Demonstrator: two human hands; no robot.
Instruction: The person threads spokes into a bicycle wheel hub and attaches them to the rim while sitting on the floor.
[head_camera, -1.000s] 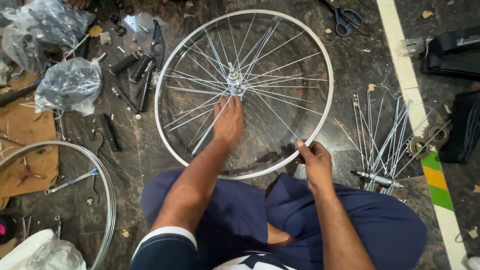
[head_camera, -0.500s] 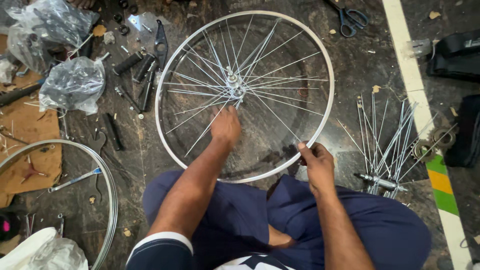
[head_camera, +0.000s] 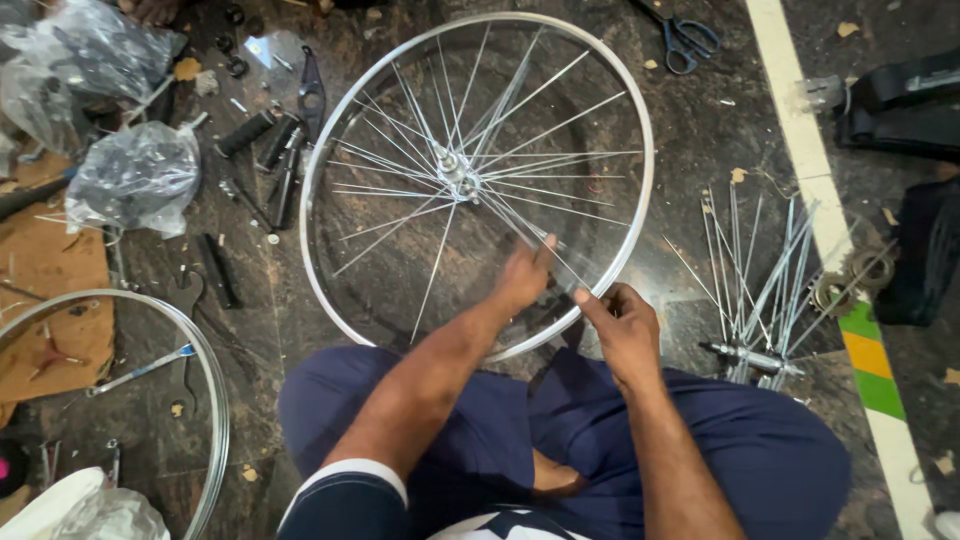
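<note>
You sit cross-legged on the dark floor with the bicycle wheel (head_camera: 478, 180) lying flat in front of your knees, its near rim (head_camera: 560, 322) just beyond your legs. The hub (head_camera: 452, 166) sits at centre; spokes fan out to the rim, though gaps between them look uneven, so the lacing appears partly done.

Your left hand (head_camera: 522, 276) reaches inside the rim, fingers curled round a loose spoke (head_camera: 515, 225) that runs from the hub toward the near-right part of the rim. Your right hand (head_camera: 618, 322) rests at the rim itself, thumb and fingers pinched together at the spot where that spoke meets it; whether they hold a nipple is too small to tell.

Judgement: the step in hand is seating one spoke into its rim hole. The next move likely calls for steadying the spoke end with your left hand, lining it up with the hole, and threading from the outer side with your right.

Nearby: a bundle of spare spokes (head_camera: 750, 270) lies to your right, scissors (head_camera: 685, 40) beyond the wheel, black tools (head_camera: 275, 150) and plastic bags (head_camera: 130, 175) to your left, a second rim (head_camera: 205, 380) at your left knee.
</note>
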